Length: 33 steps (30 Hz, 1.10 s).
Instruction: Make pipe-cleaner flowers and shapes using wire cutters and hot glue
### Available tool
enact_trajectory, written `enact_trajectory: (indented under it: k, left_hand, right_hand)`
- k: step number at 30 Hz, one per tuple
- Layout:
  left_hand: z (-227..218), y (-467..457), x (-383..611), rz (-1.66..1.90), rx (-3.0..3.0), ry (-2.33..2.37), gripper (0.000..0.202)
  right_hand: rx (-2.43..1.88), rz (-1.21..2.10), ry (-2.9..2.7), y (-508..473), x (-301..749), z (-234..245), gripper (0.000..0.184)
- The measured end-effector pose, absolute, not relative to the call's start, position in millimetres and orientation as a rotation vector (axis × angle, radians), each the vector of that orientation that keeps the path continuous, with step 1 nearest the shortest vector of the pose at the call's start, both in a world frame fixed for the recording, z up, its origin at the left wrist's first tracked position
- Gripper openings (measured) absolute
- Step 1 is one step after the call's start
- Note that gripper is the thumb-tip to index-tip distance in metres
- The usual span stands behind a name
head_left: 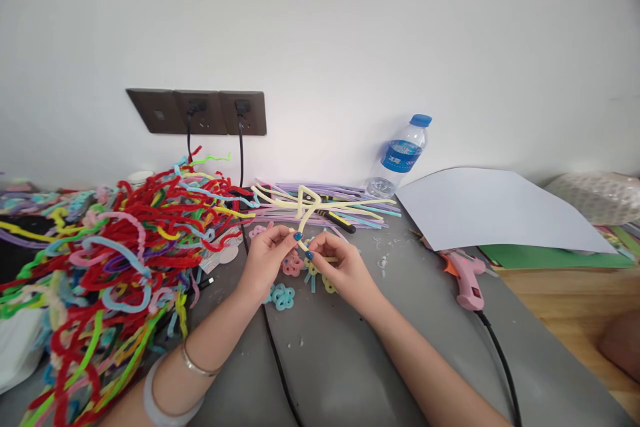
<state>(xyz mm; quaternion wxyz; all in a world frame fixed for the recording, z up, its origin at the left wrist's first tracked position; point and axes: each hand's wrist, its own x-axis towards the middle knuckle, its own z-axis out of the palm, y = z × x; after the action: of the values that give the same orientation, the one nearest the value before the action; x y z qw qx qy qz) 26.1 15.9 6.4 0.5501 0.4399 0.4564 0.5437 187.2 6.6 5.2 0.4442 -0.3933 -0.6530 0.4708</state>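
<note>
Between my two hands is a cream pipe cleaner (309, 211), its upper part bent into a loop that stands above my fingers. My left hand (270, 257) pinches it between thumb and forefinger. Close beside, my right hand (345, 267) is closed on its lower end. Under my hands lie small pipe-cleaner flowers: a pink one (292, 264), a blue one (283, 297) and a yellow one (330, 285), partly covered by my fingers. Behind them, straight pipe cleaners (365, 207) in cream, purple and blue lie in a bundle, with a black and yellow tool (341, 221) among them.
A big tangled heap of coloured pipe cleaners (115, 253) fills the left side. A tilted water bottle (400, 157) leans at the wall. To the right are a pink glue gun (469, 280) and white paper sheets (500, 210). A black cable (277, 353) crosses the grey table (350, 373).
</note>
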Motion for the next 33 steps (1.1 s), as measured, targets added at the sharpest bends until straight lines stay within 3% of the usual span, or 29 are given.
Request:
enact_trajectory:
  k: [6, 14, 20, 27, 33]
  left_hand:
    - [4.6, 21.6, 17.5, 1.204, 1.230, 1.185, 0.038]
    - [5.1, 16.7, 18.8, 0.901, 1.281, 1.088, 0.039]
    - [6.3, 14.6, 18.1, 0.813, 1.362, 1.101, 0.035]
    - [7.0, 13.3, 18.0, 0.744, 1.534, 1.174, 0.028]
    - [8.7, 13.8, 21.1, 0.877, 1.356, 1.068, 0.022]
  right_hand:
    - [-0.980, 0.956, -1.608, 12.0, 198.9, 7.8, 0.003]
    - [-0.907, 1.067, -1.477, 20.7, 215.9, 11.6, 0.015]
    - [-0.943, 0.806, -1.533, 25.8, 222.2, 16.1, 0.013]
    - [-0.982, 1.237, -1.459, 27.3, 221.9, 13.2, 0.030]
    - [-1.035, 1.263, -1.342, 28.3, 224.4, 13.1, 0.035]
